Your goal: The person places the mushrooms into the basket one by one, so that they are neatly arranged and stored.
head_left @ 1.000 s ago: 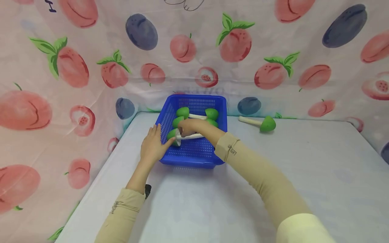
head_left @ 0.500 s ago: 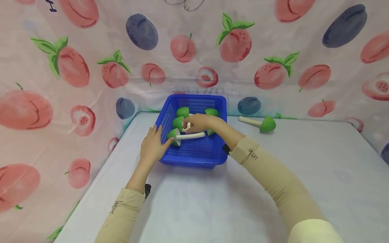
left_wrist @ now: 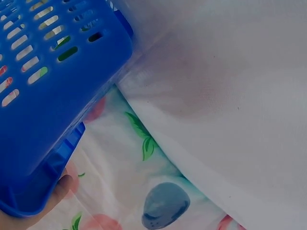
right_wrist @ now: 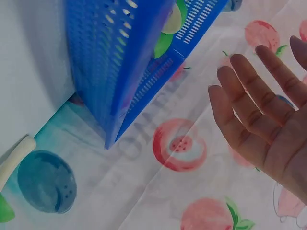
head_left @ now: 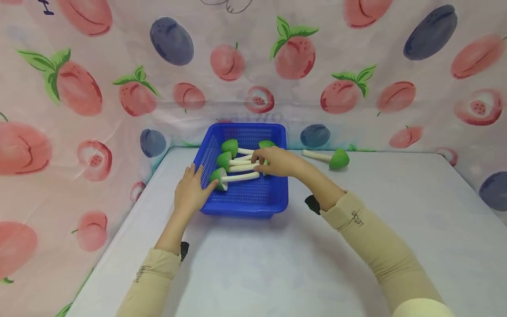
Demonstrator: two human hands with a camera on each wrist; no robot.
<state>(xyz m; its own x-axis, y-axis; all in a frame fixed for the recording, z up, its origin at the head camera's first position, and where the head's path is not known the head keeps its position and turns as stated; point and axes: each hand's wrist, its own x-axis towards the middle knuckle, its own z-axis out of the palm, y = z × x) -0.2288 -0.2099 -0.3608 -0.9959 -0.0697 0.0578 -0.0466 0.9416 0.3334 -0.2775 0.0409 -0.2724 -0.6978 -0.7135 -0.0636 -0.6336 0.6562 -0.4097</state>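
A blue plastic basket (head_left: 241, 207) stands at the back of the table. Inside it lie several toy mushrooms with green caps and white stems, such as the front mushroom (head_left: 239, 177). My left hand (head_left: 189, 190) rests on the basket's left rim, fingers extended along it and thumb over the edge beside the front mushroom's cap. In the left wrist view, fingers show past the basket's rim (left_wrist: 24, 208). My right hand (head_left: 279, 162) hovers over the basket's right side, partly hiding the mushrooms there. The right wrist view shows that palm (right_wrist: 268, 115) with loosely spread fingers, holding nothing.
One more toy mushroom (head_left: 338, 159) lies on the table right of the basket. A fruit-printed cloth (head_left: 222, 97) hangs behind and to the left. The white table (head_left: 356, 211) extends right and toward the front.
My right hand has lifted from among the mushrooms and drawn back to the right, uncovering their stems. The left hand stays at the rim. The head view has shifted slightly.
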